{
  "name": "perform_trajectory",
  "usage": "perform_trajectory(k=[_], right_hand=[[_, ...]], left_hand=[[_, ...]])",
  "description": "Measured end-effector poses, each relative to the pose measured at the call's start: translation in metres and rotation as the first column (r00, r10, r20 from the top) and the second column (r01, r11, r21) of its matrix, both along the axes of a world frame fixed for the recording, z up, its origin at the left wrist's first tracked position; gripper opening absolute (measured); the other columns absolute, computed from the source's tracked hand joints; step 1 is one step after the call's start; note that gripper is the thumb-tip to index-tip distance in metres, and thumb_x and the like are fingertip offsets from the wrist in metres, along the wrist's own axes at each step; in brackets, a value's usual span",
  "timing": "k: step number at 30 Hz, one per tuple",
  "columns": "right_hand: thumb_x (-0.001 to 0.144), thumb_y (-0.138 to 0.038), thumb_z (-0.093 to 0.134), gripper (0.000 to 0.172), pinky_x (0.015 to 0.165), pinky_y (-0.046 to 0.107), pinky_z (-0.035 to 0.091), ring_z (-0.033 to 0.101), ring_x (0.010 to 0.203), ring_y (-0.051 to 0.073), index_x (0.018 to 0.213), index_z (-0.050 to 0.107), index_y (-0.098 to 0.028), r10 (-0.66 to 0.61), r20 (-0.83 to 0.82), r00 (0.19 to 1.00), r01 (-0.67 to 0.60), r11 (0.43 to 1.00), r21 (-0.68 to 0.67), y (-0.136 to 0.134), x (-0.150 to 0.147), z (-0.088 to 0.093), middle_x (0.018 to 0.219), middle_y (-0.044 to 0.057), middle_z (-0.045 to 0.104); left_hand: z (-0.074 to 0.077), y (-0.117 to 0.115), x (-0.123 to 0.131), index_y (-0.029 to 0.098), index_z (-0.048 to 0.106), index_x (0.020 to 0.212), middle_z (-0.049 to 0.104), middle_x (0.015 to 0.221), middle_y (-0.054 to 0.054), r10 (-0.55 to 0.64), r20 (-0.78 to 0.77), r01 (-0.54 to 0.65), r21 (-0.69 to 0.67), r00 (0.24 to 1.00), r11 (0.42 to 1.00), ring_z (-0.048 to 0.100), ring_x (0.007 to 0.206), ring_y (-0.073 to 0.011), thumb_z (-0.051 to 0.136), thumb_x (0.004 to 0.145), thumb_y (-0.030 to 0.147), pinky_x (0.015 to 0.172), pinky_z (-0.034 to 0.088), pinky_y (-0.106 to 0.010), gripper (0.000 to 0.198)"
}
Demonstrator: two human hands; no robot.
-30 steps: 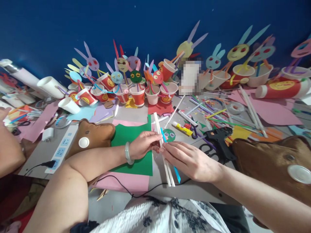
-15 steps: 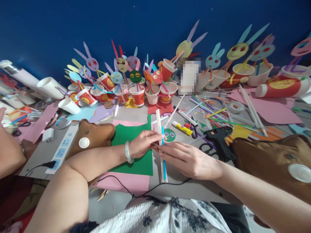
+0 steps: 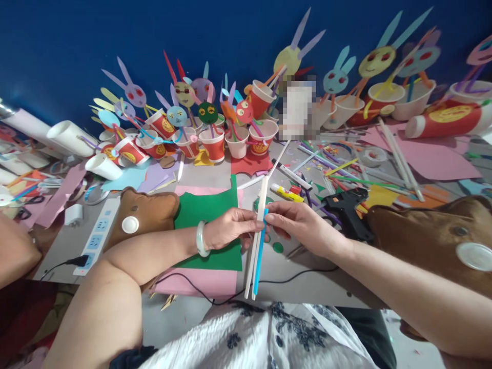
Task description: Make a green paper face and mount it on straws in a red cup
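Note:
My left hand is closed around two long white sticks, which run nearly upright over the table. Along their right side lies a narrow bright blue strip, its lower end beside the sticks' lower ends. The thumb and fingers of my right hand pinch this strip near its top, against the sticks. Below my left hand is a green paper sheet on pink paper. Small green paper discs lie just right of the sticks, partly hidden by my hands.
A glue stick, a marker and a black glue gun lie to the right. Brown plush cushions flank the work. A power strip is on the left. Paper cups with rabbit figures line the wall; a black cable crosses the front.
The sticks have tilted, their lower ends coming toward me and leftward. My right hand has moved from the strip's middle up to its top. The green discs below it now show.

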State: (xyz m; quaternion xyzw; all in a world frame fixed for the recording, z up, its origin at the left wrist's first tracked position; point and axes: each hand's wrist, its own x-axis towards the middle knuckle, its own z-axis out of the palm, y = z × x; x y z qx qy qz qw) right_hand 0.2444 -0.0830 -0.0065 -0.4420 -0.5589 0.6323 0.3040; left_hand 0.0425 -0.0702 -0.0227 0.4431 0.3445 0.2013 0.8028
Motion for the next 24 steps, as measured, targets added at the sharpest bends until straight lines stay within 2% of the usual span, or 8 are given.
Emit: perform_trajectory(k=[3,8,17,24], right_hand=[[0.081,-0.052,0.071,0.038,0.042,0.02,0.03,0.04,0.046,0.005,0.078,0.066,-0.015,-0.011,-0.036,0.999,0.009,0.998,-0.061,-0.001,-0.001,-0.005,0.058,-0.002,0.057],[0.077,-0.053,0.075,0.04,0.039,0.019,0.027,0.038,0.041,0.005,0.078,0.064,-0.015,-0.064,-0.065,0.996,0.054,0.988,-0.145,-0.001,-0.002,-0.012,0.051,-0.004,0.052],[0.077,-0.051,0.076,0.04,0.037,0.018,0.026,0.038,0.037,0.004,0.072,0.057,-0.016,-0.092,-0.026,0.995,0.088,0.988,-0.13,-0.001,-0.003,-0.014,0.045,-0.005,0.052],[0.077,-0.051,0.076,0.041,0.035,0.017,0.024,0.038,0.034,0.004,0.073,0.055,-0.017,-0.105,-0.048,0.993,0.098,0.987,-0.126,-0.001,-0.004,-0.008,0.044,-0.005,0.053]], left_hand=[[-0.003,0.0,0.0,0.009,0.074,0.091,0.067,0.076,-0.005,-0.023,-0.011,0.023,0.005,1.0,1.0,0.056,0.05,-0.0069,0.079,0.073,0.051,0.043,0.043,-0.019,0.046],[-0.005,0.001,0.001,0.009,0.074,0.09,0.061,0.067,-0.001,-0.034,-0.028,0.034,0.006,0.999,0.999,0.053,0.047,-0.0062,0.079,0.073,0.051,0.042,0.042,-0.019,0.046],[-0.005,0.001,0.001,0.009,0.073,0.088,0.054,0.055,0.003,-0.056,-0.061,0.057,0.027,0.997,0.998,0.05,0.045,-0.0061,0.078,0.077,0.045,0.044,0.041,-0.019,0.038],[-0.004,0.0,0.002,0.011,0.065,0.071,0.056,0.057,0.002,-0.049,-0.05,0.052,0.05,0.998,0.997,0.051,0.046,-0.0062,0.077,0.079,0.045,0.044,0.041,-0.02,0.037]])
